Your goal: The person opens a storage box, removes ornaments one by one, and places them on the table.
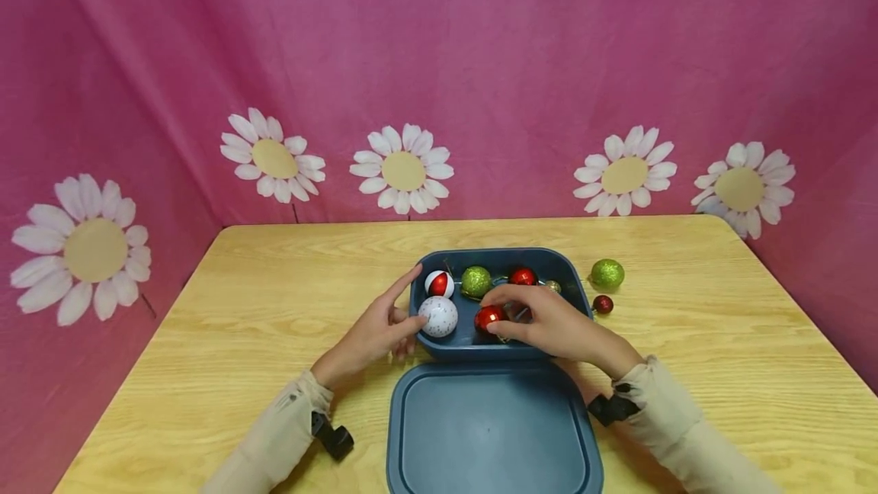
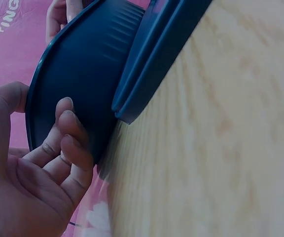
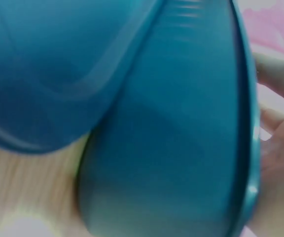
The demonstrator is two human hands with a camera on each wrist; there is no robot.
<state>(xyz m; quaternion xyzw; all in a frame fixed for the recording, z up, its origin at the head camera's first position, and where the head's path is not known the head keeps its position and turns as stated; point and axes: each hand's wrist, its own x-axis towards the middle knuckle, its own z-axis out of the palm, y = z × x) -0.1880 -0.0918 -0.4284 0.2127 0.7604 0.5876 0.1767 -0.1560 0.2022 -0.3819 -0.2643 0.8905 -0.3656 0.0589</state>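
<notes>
A dark blue box [image 1: 495, 353] holds several ornament balls. My left hand [image 1: 373, 334] is at its left end, thumb over the rim by a speckled white ball [image 1: 440, 316]; in the left wrist view the left hand [image 2: 48, 168] has its fingers against the box's outer wall [image 2: 78, 64]. Inside the box, my right hand [image 1: 549, 320] pinches a shiny red ball [image 1: 488, 318] between thumb and fingers. The right wrist view shows the right hand [image 3: 280, 143] partly behind the box wall [image 3: 176, 123]; its fingertips are hidden there.
A blue lid [image 1: 494, 429] lies in front of the box. On the table right of the box are a green glitter ball [image 1: 607, 274] and a small dark red ball [image 1: 603, 304]. A pink curtain [image 1: 480, 36] with daisies stands behind the table.
</notes>
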